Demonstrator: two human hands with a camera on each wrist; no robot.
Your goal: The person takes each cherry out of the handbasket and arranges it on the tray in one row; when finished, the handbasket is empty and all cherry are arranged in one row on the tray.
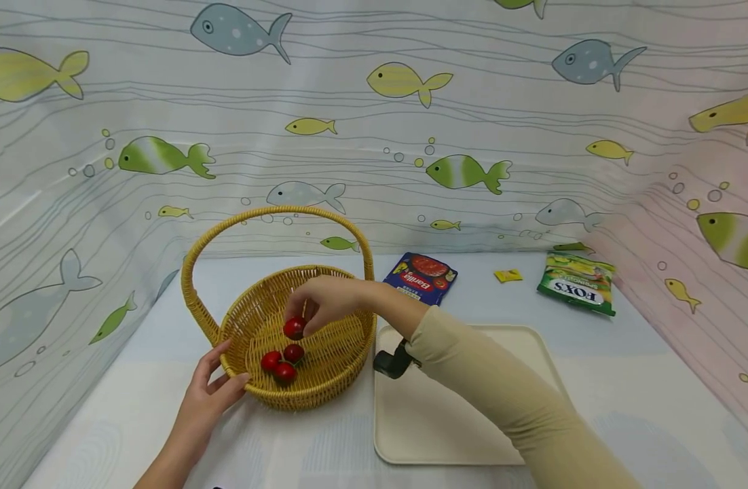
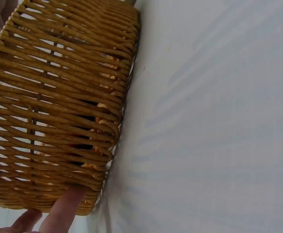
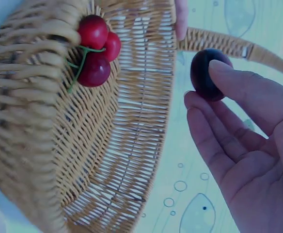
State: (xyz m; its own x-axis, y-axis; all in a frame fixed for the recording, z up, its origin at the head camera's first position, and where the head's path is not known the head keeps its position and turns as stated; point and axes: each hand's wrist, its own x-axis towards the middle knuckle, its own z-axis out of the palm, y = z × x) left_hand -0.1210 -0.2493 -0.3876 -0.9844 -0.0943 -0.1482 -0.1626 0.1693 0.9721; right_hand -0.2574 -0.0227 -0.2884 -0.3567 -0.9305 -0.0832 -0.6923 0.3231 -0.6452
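A yellow-brown wicker basket (image 1: pixel 315 392) with a tall arched handle (image 1: pixel 193 292) stands on the white table. At its left front rim my left hand (image 1: pixel 209 397) grips the edge; in the left wrist view its fingers (image 2: pixel 66 208) lie against the woven wall. My right hand (image 1: pixel 331 299) is over the basket's inside and pinches a dark red cherry (image 1: pixel 294 329) between thumb and fingertips. That cherry (image 3: pixel 204 77) shows no stem in the right wrist view. Below it, three red cherries (image 1: pixel 284 373) with joined green stems (image 3: pixel 81 68) lie on the basket floor.
A cream tray (image 1: pixel 447 435) lies right of the basket, partly under my right forearm. Behind are a blue Barilla pouch (image 1: pixel 419 277), a small yellow packet (image 1: pixel 508 276) and a green Fox's bag (image 1: pixel 577 282). A fish-patterned sheet (image 1: pixel 374 156) walls the back and sides.
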